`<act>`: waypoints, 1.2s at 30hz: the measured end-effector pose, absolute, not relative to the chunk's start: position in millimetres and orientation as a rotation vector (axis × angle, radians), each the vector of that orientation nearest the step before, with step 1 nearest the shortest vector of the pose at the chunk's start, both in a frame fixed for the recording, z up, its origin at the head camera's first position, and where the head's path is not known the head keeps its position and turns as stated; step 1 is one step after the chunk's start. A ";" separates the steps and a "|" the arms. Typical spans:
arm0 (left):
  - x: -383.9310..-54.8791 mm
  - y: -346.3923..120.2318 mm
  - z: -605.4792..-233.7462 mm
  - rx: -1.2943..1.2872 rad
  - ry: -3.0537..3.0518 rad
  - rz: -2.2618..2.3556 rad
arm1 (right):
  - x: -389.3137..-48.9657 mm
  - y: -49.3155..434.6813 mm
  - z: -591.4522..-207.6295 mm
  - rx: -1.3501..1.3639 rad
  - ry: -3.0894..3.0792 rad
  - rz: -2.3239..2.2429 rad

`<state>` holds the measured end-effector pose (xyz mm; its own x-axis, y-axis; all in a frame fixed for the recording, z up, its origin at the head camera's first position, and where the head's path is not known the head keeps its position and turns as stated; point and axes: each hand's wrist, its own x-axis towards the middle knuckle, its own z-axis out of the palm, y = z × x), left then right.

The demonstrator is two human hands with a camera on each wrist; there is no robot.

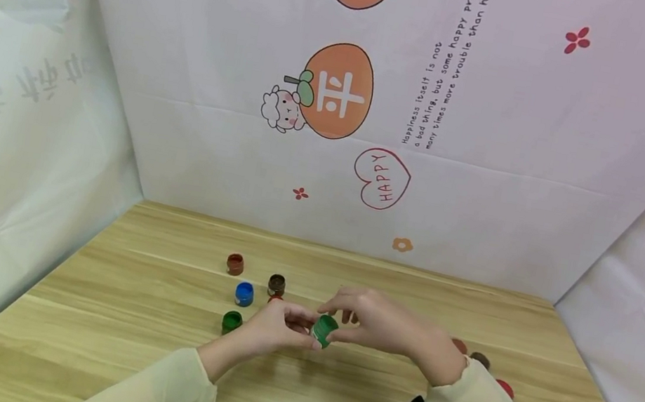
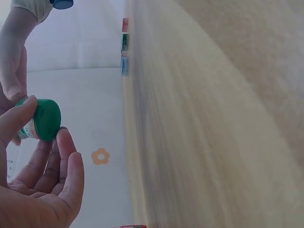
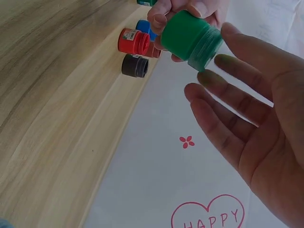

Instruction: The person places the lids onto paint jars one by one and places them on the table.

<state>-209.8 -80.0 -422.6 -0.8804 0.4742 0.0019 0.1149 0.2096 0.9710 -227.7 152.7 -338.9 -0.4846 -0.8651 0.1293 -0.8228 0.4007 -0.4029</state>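
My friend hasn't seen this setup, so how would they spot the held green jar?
Above the wooden table, find the left hand near the middle. It grips the green jar, beside the right hand. A second green jar stands on the table; this one is held up.

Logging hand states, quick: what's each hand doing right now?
Left hand: closed, holding the green paint jar.
Right hand: open beside that jar; whether it touches cannot be told.

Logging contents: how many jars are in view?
6: green jar in the left hand; rust jar, brown jar, blue jar, red jar, second green jar on the table, left of centre. Others may be hidden.
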 end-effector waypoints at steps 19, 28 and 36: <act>-208.5 -80.3 -423.6 0.537 2.172 1.736 | -228.6 150.2 -343.6 -1.608 2.529 -0.660; -209.2 -80.4 -422.9 0.538 2.175 1.736 | -230.4 151.3 -345.2 -1.606 2.508 -0.682; -208.3 -80.2 -421.1 0.524 2.192 1.728 | -231.3 153.1 -347.0 -1.535 2.549 -0.698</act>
